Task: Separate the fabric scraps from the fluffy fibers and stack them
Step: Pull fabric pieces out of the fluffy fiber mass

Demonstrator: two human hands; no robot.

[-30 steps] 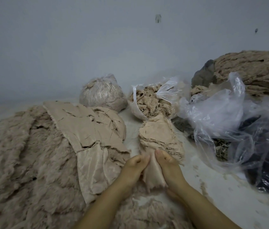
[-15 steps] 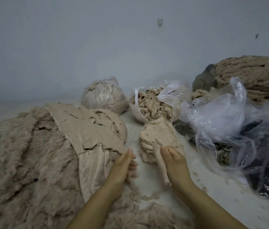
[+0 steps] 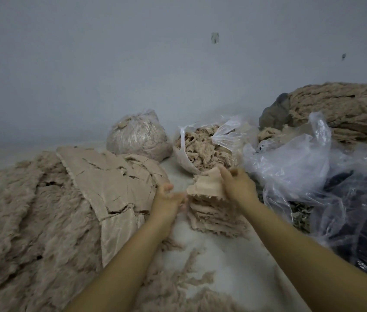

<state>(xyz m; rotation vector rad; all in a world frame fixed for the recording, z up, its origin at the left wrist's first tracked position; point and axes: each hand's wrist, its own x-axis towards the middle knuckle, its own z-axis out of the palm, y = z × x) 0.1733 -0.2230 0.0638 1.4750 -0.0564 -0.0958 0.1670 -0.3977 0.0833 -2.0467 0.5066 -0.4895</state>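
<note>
That limp, featherlight fabric scrap point(image 3: 207, 186), pinched in the right hand point(image 3: 237, 188) fingers above the stack point(image 3: 216, 219), wants edge holds; left hand point(image 3: 166, 199) fingers hang loosely curled, empty, beside it.

Bare white surface point(image 3: 234, 260) lies open between fluffy fibers point(image 3: 27, 212) (left) and plastic bags point(image 3: 295, 167).

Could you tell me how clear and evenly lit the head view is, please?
Head view: dim, flat light, no hard shadows; both hands, left and right, motion-blurred; glare on the clear plastic bags; wide-angle stretching toward the edges.
</note>
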